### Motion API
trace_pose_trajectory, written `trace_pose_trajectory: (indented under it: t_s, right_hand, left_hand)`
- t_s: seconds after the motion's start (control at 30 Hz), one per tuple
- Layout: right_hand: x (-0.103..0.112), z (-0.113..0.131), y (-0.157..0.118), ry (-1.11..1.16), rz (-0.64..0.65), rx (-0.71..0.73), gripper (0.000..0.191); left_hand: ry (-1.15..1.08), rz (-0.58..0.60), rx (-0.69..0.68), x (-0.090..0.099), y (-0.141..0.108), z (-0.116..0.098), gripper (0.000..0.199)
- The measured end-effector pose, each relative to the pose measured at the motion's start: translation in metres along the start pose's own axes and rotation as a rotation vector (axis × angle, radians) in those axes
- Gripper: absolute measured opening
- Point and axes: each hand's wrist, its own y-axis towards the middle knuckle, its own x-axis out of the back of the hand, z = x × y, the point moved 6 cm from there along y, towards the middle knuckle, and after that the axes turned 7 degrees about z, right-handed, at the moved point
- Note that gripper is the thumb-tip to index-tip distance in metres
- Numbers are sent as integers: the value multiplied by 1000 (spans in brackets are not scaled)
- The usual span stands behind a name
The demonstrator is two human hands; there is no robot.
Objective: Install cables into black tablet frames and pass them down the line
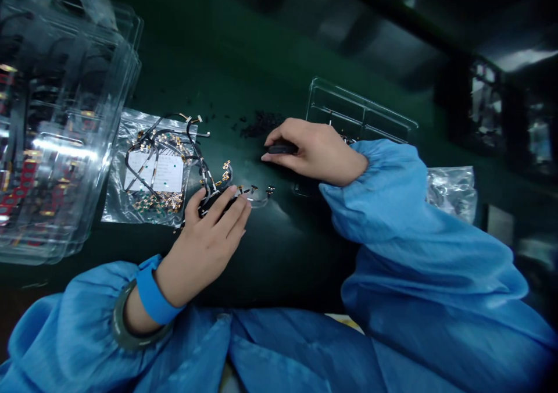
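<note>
My left hand (213, 230) lies with fingers stretched out over a bundle of thin black and grey cables (201, 163) with small gold and white connectors. Part of the bundle is hidden beneath the fingers. Some connector ends (226, 171) stick out past my fingertips. Further right, my right hand (305, 149) is closed, with a dark, rounded object (282, 148) between thumb and fingers; its kind cannot be made out. Just beyond my right fingertips lies a heap of small black pieces (263, 124).
A clear plastic bag (115, 201) with a white label and small gold and green parts lies left of the cables. Stacked clear trays (100, 149) hold red and black parts at far left. Behind my right hand is another clear tray (364, 105); a crumpled bag (453, 192) lies right.
</note>
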Motion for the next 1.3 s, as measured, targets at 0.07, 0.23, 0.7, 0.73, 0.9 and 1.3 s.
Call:
trace_pose_trajectory:
  t_s: [0.07, 0.23, 0.7, 0.73, 0.9, 1.3]
  right_hand:
    - [-1, 0, -1, 40, -1, 49, 25]
    - [-7, -2, 1, -16, 27, 50, 19]
    - [-29, 61, -18, -49, -2, 195, 27]
    - [-30, 62, -17, -62, -14, 211, 27]
    - [-26, 61, -17, -83, -86, 246, 27]
    - [-31, 66, -36, -342, -137, 412, 33]
  left_hand:
    - [-8, 0, 0, 0, 0, 0, 34]
    - [-1, 3, -4, 0, 0, -1, 35]
    - [44, 23, -13, -1, 0, -1, 36]
    - [46, 25, -13, -1, 0, -1, 36]
    - [43, 22, -10, 0, 0, -1, 35]
    - [34, 11, -11, -1, -1, -1, 36]
